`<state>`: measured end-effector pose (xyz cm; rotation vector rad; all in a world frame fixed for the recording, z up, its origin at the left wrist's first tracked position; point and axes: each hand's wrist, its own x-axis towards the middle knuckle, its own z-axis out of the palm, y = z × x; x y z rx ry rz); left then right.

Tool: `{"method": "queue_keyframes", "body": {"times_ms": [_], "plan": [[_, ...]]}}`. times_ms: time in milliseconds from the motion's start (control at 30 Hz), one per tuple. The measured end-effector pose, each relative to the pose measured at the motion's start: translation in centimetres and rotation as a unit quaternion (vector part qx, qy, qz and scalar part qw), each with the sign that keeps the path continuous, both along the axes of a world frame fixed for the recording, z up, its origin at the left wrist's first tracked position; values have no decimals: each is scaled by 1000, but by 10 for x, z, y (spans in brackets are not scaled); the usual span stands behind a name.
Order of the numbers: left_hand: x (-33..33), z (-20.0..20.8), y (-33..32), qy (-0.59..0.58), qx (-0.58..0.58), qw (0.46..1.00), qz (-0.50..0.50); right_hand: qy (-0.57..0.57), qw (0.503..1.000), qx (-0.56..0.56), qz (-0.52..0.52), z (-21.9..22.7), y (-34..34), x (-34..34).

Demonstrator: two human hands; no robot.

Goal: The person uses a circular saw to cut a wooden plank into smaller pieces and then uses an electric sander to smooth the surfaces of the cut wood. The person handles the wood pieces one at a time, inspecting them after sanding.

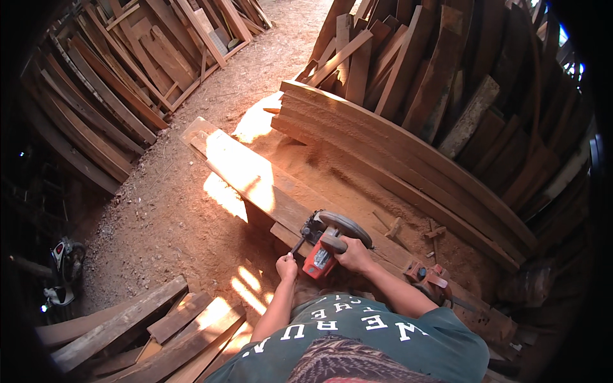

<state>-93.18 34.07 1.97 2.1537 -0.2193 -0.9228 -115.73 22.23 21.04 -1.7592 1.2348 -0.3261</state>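
Observation:
A circular saw (322, 255) with a red motor housing and a dark round blade guard rests on a long wooden plank (281, 203) in front of me. My right hand (355, 254) is wrapped round the saw's dark handle. On the other side, my left hand (287, 267) is closed at the end of a thin dark rod that reaches out from the saw's front. The saw and its guard hide the blade and the wood right under it. Sunlight falls brightly on the plank's far part.
A red and dark power tool (426, 278) sits on the wood at my right. Beyond the plank lie thick stacked beams (396, 153), with upright boards (434, 70) behind. Short planks (191, 325) are piled at lower left. Another machine (66, 262) stands far left. Sawdust covers the ground (153, 210).

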Motion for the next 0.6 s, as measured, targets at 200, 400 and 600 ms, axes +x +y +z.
{"method": "queue_keyframes", "body": {"times_ms": [200, 400, 600], "plan": [[5, 12, -7, -18, 3, 1000, 1, 0, 1000, 0, -3, -4, -3, 8], [16, 13, -10, -10, 7, 1000, 10, -1, 1000, 2, 3, -6, -8, 19], [24, 18, -16, -13, -7, 1000, 22, -4, 1000, 4, 1, -14, -13, 29]]}}
